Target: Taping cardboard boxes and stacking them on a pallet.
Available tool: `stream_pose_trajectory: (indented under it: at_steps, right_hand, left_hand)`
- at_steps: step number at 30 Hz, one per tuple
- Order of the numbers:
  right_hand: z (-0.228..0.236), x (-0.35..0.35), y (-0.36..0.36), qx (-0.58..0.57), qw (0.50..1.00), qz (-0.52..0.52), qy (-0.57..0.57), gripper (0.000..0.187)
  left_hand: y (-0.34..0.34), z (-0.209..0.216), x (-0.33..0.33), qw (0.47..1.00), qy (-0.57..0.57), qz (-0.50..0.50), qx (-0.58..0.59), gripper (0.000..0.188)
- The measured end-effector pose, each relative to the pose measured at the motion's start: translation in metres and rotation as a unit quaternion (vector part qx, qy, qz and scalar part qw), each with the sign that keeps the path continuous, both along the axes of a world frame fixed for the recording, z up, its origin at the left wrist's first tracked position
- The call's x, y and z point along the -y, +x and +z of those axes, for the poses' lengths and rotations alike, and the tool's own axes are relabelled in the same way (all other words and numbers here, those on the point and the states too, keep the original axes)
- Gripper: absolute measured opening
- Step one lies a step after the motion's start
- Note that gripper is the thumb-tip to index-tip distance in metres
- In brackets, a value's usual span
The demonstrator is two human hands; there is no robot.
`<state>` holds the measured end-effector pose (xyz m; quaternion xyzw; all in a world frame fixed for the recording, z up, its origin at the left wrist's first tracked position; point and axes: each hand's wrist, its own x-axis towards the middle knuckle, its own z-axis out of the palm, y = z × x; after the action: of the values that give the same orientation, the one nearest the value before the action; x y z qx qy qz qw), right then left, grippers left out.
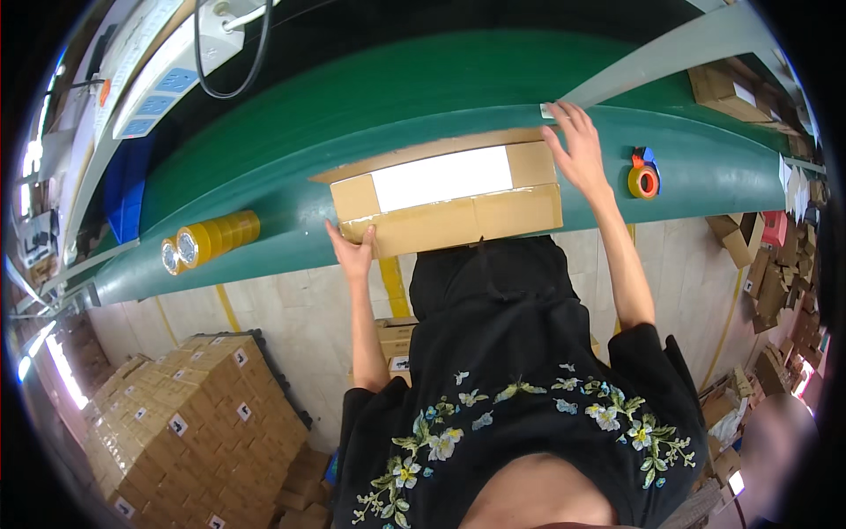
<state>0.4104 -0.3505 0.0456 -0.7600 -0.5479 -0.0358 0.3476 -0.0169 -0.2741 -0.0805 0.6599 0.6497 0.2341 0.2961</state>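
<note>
Brown, glossy-taped cardboard box (463, 214), oblong; left fingers (368, 235) hold one corner; right fingers (571, 120) spread wide near another.

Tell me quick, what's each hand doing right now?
Left hand: partly closed, holding the near left corner of the long, brown cardboard box.
Right hand: open at the box's far right corner; whether it touches cannot be told.

Packing area of warehouse or workshop. Long green worktable (723, 163) with cardboard box (467, 219), yellow tape rolls (218, 238) and tape dispenser (645, 179); white power strip (169, 81) upper left. Block of stacked cartons (198, 419) lower left, pale floor (322, 309) with yellow lines (226, 307), loose cardboard (772, 295) heaped at right.
</note>
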Motion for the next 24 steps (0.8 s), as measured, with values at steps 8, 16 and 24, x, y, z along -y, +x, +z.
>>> stream_pose_trajectory:
  at_steps: [8, 16, 24]
  right_hand:
    - [-0.065, 0.053, 0.008, 0.017, 0.947, 0.076, -0.313, 0.028]
    - [-0.099, 0.115, 0.11, 0.013, 0.991, -0.112, -0.076, 0.033]
    - [-0.167, 0.206, 0.246, -0.174, 0.815, -0.328, -0.445, 0.052]
  left_hand:
    - [0.062, 0.025, 0.005, 0.995, -0.009, 0.057, -0.084, 0.085]
    - [0.077, 0.016, -0.011, 0.971, -0.09, 0.127, -0.184, 0.059]
    - [0.043, -0.012, -0.051, 0.987, -0.142, 0.071, 0.01, 0.065]
